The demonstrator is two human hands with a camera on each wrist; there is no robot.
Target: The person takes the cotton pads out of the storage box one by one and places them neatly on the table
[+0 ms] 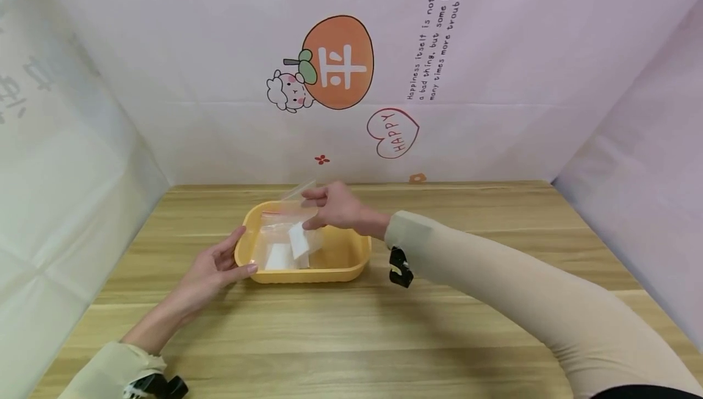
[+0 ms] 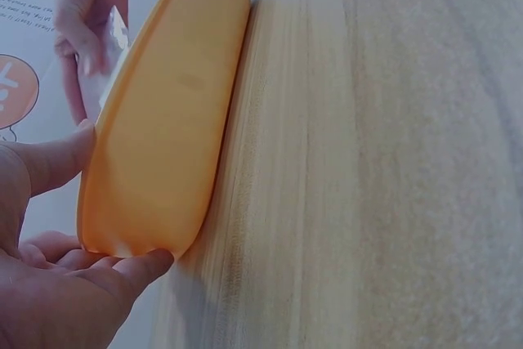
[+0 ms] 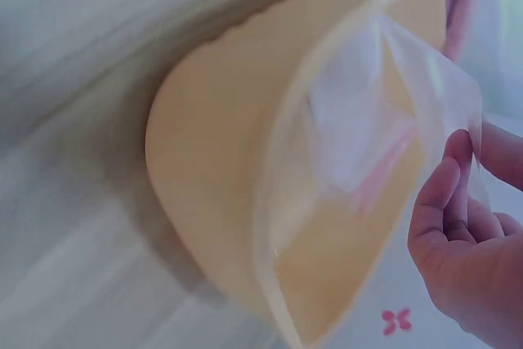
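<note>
A yellow plastic basket [image 1: 313, 276] sits on the wooden table in the head view. My left hand [image 1: 211, 269] grips its left end, with the thumb at the rim and fingers round the outer wall, as the left wrist view of the basket [image 2: 163, 120] also shows. Over the basket, my right hand [image 1: 342, 208] pinches a clear plastic bag [image 1: 299, 240] holding something flat and white. In the right wrist view this bag [image 3: 441, 79] hangs from thumb and fingertips. Below it, inside the basket, lies another clear zip bag [image 1: 279, 256] with white contents; a red strip [image 1: 271, 213] shows near the top.
The wood-grain table [image 1: 340, 338] extends in front of the basket and to both sides. A white printed cloth [image 1: 219, 124] stands behind, with more cloth at the left and right. Black wrist cameras are strapped to both sleeves [image 1: 434, 246].
</note>
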